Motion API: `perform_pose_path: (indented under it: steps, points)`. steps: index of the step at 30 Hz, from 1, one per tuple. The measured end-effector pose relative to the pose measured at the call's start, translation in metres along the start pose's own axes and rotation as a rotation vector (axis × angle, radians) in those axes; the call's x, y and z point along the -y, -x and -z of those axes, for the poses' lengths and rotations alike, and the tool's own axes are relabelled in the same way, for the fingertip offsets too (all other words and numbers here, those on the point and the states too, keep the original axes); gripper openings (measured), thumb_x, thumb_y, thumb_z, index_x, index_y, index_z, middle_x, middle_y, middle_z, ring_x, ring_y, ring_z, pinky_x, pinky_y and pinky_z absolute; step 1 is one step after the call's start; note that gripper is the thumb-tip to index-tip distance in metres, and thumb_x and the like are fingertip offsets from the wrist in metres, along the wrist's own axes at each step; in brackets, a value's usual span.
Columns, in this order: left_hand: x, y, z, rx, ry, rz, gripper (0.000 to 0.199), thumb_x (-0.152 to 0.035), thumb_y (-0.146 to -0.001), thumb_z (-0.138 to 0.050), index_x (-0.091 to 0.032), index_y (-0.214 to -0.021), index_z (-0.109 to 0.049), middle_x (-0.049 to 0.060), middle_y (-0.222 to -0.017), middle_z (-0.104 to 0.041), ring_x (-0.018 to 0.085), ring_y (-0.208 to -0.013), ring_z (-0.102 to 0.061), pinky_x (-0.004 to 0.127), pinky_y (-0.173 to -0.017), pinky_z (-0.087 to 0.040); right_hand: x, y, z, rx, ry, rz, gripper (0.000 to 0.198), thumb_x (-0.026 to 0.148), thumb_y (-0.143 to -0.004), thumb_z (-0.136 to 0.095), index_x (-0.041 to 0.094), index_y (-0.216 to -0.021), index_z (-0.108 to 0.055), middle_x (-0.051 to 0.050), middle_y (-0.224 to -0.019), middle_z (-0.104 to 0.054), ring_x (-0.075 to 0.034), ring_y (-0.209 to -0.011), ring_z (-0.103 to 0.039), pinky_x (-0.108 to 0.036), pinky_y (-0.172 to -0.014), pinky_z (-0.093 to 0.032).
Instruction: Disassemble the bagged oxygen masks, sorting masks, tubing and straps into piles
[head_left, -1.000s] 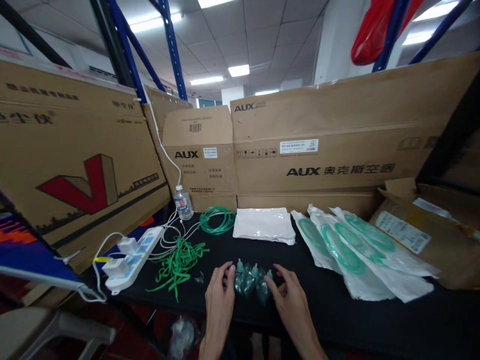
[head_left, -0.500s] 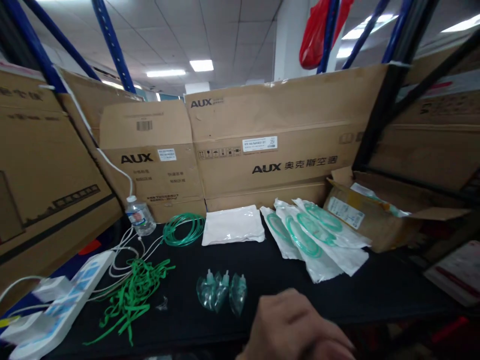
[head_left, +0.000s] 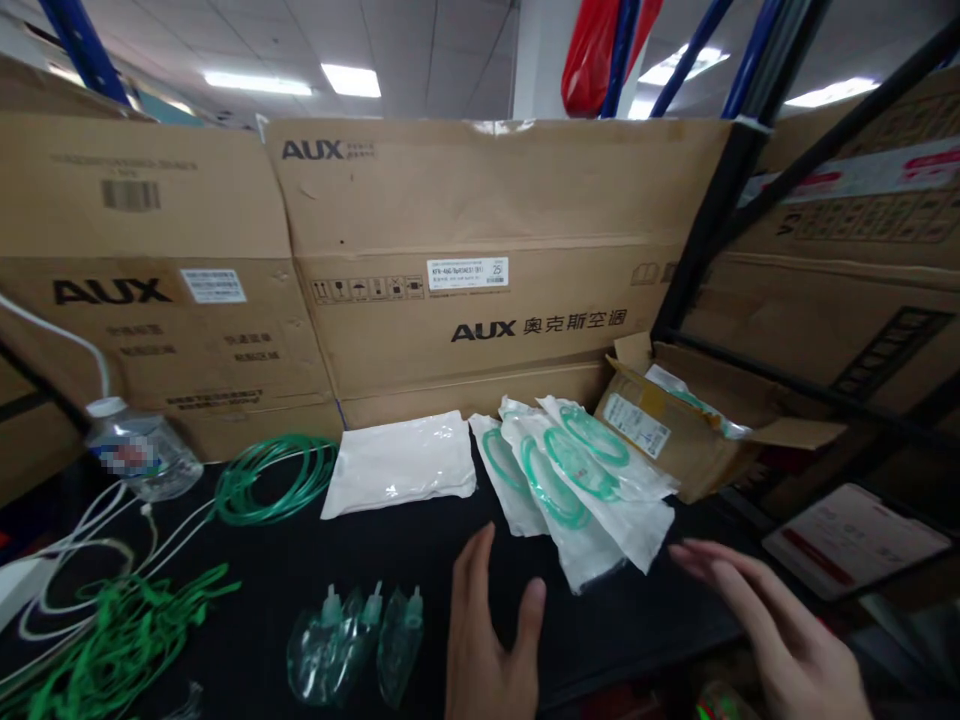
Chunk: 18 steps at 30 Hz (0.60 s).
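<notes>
Above the front of the black tabletop, my left hand (head_left: pixel 491 635) holds nothing, its thumb apart from the fingers. To its left lie several clear green oxygen masks (head_left: pixel 401 645) with pale connectors. My right hand (head_left: pixel 772 625) is at the right, in front of the table's right part, fingers stretched out and nothing in them. Between and beyond the hands lie several white-backed clear pouches (head_left: pixel 577 480) with green tubing inside; neither hand touches them. A white flat packet (head_left: pixel 401 465) lies left of the pouches, and a coil of green tubing (head_left: pixel 274 480) beside that.
An opened cardboard box (head_left: pixel 675 430) with bagged items stands at the back right. Tangled green straps (head_left: pixel 127 640), white cables (head_left: pixel 56 600) and a clear bottle (head_left: pixel 142 450) occupy the left. Tall AUX cardboard (head_left: pixel 480 220) walls the back; a black rack post (head_left: pixel 701 230) rises at right.
The view has shifted right and closer. One blurred hand showed earlier at the bottom; now both hands are in view, apart and spread. The objects on the table keep their arrangement.
</notes>
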<state>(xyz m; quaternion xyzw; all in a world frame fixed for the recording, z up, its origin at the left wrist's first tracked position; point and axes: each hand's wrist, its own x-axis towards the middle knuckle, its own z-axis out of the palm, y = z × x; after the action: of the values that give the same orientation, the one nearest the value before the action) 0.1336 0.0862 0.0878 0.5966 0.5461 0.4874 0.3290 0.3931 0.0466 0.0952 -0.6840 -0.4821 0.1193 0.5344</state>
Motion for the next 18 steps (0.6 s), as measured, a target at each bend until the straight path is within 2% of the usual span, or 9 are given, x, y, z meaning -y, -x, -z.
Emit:
perform_pose_path:
  steps: [1,4,6,8,9,11,13,15,18]
  points:
    - [-0.006,-0.011,-0.011,0.011,0.009,0.094,0.064,-0.047,-0.099,-0.056,-0.016,-0.154,-0.045,0.019,-0.162,-0.044,0.035,-0.151,-0.043,0.051,-0.121,-0.039,-0.005,-0.023,-0.001,-0.039,0.275,0.162,0.046,0.06,-0.097,-0.053,0.024,-0.114,-0.077,-0.014,-0.117,-0.08,-0.035,-0.107,-0.077,-0.053,-0.099,-0.06]
    - [-0.02,-0.043,-0.043,0.144,0.031,0.233,0.1,-0.057,-0.094,-0.059,-0.004,-0.165,-0.012,0.025,-0.175,-0.009,0.036,-0.162,-0.011,0.051,-0.13,-0.016,-0.016,-0.079,-0.027,0.001,0.423,0.319,0.052,0.053,-0.092,-0.056,0.015,-0.123,-0.073,-0.021,-0.141,-0.068,-0.038,-0.132,-0.062,-0.056,-0.115,-0.045]
    - [-0.022,-0.06,-0.062,0.198,0.037,0.257,0.115,-0.059,-0.087,-0.067,0.001,-0.164,-0.005,0.028,-0.175,0.001,0.037,-0.163,-0.003,0.049,-0.131,-0.011,-0.022,-0.101,-0.05,0.043,0.495,0.357,0.049,0.047,-0.092,-0.058,0.014,-0.125,-0.073,-0.023,-0.145,-0.064,-0.042,-0.14,-0.054,-0.065,-0.117,-0.039]
    - [-0.021,-0.071,-0.077,0.243,0.049,0.254,0.122,-0.054,-0.082,-0.075,0.003,-0.164,-0.006,0.03,-0.174,0.002,0.038,-0.162,-0.004,0.047,-0.131,-0.013,-0.025,-0.114,-0.066,0.059,0.56,0.365,0.039,0.04,-0.096,-0.059,0.015,-0.122,-0.073,-0.02,-0.136,-0.071,-0.039,-0.133,-0.061,-0.067,-0.113,-0.041]
    - [-0.02,-0.074,-0.084,0.259,0.056,0.251,0.121,-0.05,-0.081,-0.077,0.004,-0.164,-0.007,0.031,-0.174,0.001,0.037,-0.162,-0.005,0.045,-0.13,-0.014,-0.025,-0.117,-0.069,0.054,0.588,0.359,0.034,0.037,-0.099,-0.058,0.015,-0.12,-0.073,-0.018,-0.127,-0.075,-0.035,-0.123,-0.069,-0.064,-0.109,-0.047]
    - [-0.019,-0.077,-0.093,0.272,0.074,0.242,0.114,-0.042,-0.083,-0.075,0.004,-0.164,-0.009,0.029,-0.174,0.001,0.035,-0.162,-0.007,0.042,-0.13,-0.015,-0.021,-0.123,-0.067,0.026,0.633,0.339,0.03,0.031,-0.103,-0.053,0.014,-0.119,-0.073,-0.015,-0.109,-0.081,-0.028,-0.096,-0.078,-0.051,-0.091,-0.059]
    - [-0.02,-0.078,-0.098,0.265,0.101,0.227,0.103,-0.04,-0.089,-0.068,0.002,-0.165,-0.012,0.026,-0.175,-0.001,0.033,-0.162,-0.009,0.039,-0.13,-0.015,-0.012,-0.125,-0.06,-0.034,0.658,0.327,0.036,0.028,-0.103,-0.046,0.012,-0.119,-0.074,-0.018,-0.1,-0.081,-0.028,-0.078,-0.079,-0.044,-0.074,-0.061]
    - [-0.021,-0.078,-0.097,0.251,0.128,0.212,0.095,-0.041,-0.094,-0.063,0.002,-0.164,-0.015,0.026,-0.175,-0.004,0.033,-0.162,-0.011,0.04,-0.13,-0.014,0.001,-0.125,-0.052,-0.115,0.656,0.336,0.044,0.029,-0.101,-0.041,0.008,-0.118,-0.075,-0.024,-0.101,-0.081,-0.034,-0.077,-0.079,-0.044,-0.068,-0.059]
    - [-0.02,-0.073,-0.087,0.224,0.153,0.21,0.094,-0.045,-0.093,-0.065,0.003,-0.162,-0.023,0.03,-0.173,-0.007,0.036,-0.162,-0.007,0.046,-0.13,-0.009,0.023,-0.117,-0.043,-0.238,0.62,0.364,0.05,0.035,-0.1,-0.039,0.006,-0.118,-0.076,-0.025,-0.104,-0.081,-0.036,-0.082,-0.08,-0.043,-0.07,-0.059]
